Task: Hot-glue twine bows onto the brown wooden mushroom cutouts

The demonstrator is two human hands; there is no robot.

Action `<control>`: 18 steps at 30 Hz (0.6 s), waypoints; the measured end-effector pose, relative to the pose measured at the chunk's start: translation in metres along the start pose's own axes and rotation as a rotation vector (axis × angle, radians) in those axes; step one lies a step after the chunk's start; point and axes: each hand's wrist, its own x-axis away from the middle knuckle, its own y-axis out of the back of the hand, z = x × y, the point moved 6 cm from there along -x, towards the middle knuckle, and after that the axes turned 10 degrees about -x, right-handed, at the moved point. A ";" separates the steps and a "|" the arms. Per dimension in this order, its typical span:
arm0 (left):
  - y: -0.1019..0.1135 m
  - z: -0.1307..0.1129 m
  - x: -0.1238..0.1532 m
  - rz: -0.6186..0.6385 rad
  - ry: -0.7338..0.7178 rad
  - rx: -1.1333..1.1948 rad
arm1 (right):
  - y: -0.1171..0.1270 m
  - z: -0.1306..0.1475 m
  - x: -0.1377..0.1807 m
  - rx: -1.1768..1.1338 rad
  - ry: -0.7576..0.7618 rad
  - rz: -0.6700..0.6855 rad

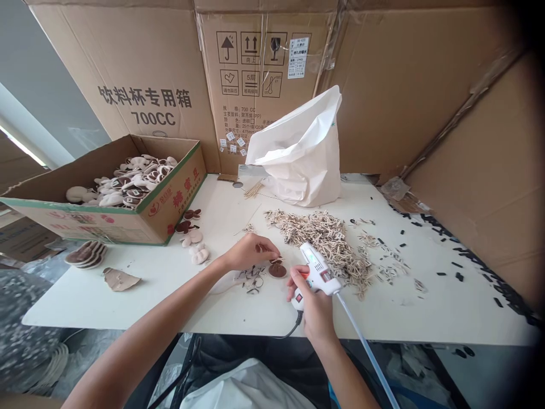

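Note:
My right hand (313, 301) is wrapped round the handle of a white hot-glue gun (317, 270), its nozzle pointing up and left, a glue stick trailing out behind to the lower right. My left hand (251, 251) rests on the white table (170, 295) with fingers curled down over a small brown bunny-shaped piece (277, 269); whether it pinches anything is hidden. Dark wire bits (252, 279) lie just below that hand. A heap of small tan clips (327, 241) spreads right behind the gun.
An open cardboard box (166, 201) of white and brown bunny shapes stands at the left, with loose ones (193, 244) and a stack (87, 254) beside it. A white plastic bag (300, 156) sits at the back. Large cartons (264, 68) wall the table; black scraps (457, 272) litter the right.

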 end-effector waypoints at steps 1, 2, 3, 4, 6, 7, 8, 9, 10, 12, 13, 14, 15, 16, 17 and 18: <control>0.000 0.000 0.000 0.003 0.001 -0.002 | 0.000 0.000 0.000 0.001 0.001 0.001; 0.000 0.001 0.000 0.004 0.002 -0.004 | 0.001 -0.001 0.000 0.002 0.001 0.000; 0.000 0.002 0.000 0.006 0.003 -0.007 | 0.001 -0.001 0.000 0.003 0.002 0.001; -0.001 0.002 0.000 0.009 0.003 -0.008 | 0.001 -0.001 0.000 0.004 0.003 0.001; -0.001 0.003 0.000 0.013 0.004 -0.007 | 0.001 -0.001 -0.001 0.002 0.005 0.001; -0.001 0.004 0.000 0.014 0.004 -0.005 | 0.001 -0.001 -0.001 0.001 0.005 0.000; -0.001 0.004 0.000 0.014 0.006 -0.004 | 0.001 -0.001 -0.001 -0.001 0.004 -0.001; -0.001 0.004 0.000 0.015 0.008 -0.005 | 0.001 -0.001 -0.001 -0.001 0.004 -0.004; -0.001 0.004 0.000 0.017 0.011 -0.007 | 0.001 -0.001 -0.001 -0.001 0.006 -0.007; -0.001 0.004 0.000 0.023 0.017 -0.011 | 0.001 0.000 -0.001 0.000 0.010 -0.011; -0.001 0.004 0.000 0.025 0.023 -0.013 | 0.001 0.000 0.000 -0.001 0.010 -0.012; -0.001 0.005 0.000 0.026 0.029 -0.014 | 0.000 0.000 0.000 -0.003 0.008 -0.012; -0.001 0.005 0.001 0.026 0.033 -0.015 | 0.000 0.000 0.000 -0.006 0.006 -0.012; -0.001 0.005 0.001 0.025 0.034 -0.017 | 0.000 0.000 0.000 -0.010 0.002 -0.013; -0.001 0.004 0.001 0.026 0.032 -0.020 | 0.000 0.000 0.001 -0.014 -0.002 -0.014; -0.001 0.004 0.001 0.028 0.029 -0.022 | 0.000 0.000 0.000 -0.015 -0.004 -0.014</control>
